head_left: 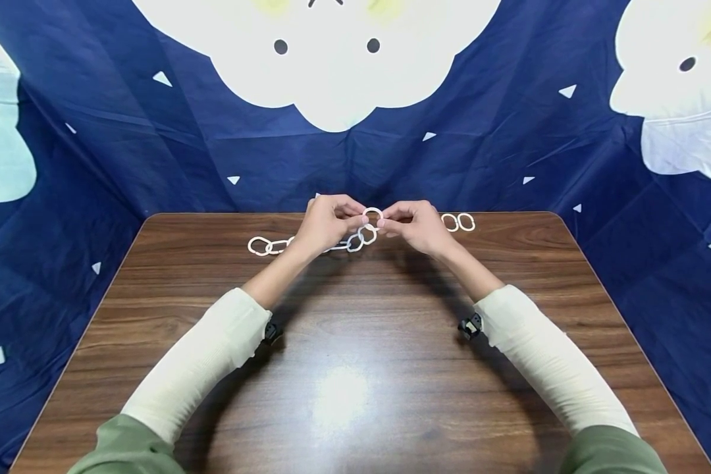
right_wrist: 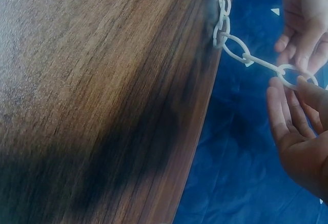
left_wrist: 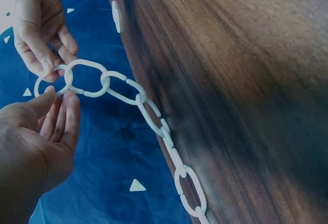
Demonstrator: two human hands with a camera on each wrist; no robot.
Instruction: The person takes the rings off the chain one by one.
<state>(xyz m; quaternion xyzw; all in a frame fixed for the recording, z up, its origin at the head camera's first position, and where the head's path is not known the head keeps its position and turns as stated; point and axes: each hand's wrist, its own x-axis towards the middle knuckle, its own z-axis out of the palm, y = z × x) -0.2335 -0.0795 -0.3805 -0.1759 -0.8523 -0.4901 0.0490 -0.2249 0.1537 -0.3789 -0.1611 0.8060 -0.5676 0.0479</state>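
Observation:
Both hands meet over the far edge of the table at the end link (head_left: 372, 210) of a white plastic chain (left_wrist: 148, 119). My left hand (head_left: 327, 220) pinches one side of this oval link between thumb and fingertips. On its opposite side, my right hand (head_left: 417, 226) grips it the same way. From the held link, several joined links slope down to the left and lie along the table's far edge. Part of the chain is hidden behind the left wrist in the head view.
Two loose white links, one nearer (head_left: 444, 220) and one farther right (head_left: 472, 222), lie beyond the right hand. The brown wood-grain table (head_left: 391, 316) ends just below the hands. Blue cloth (head_left: 184, 151) with white shapes hangs behind and at both sides.

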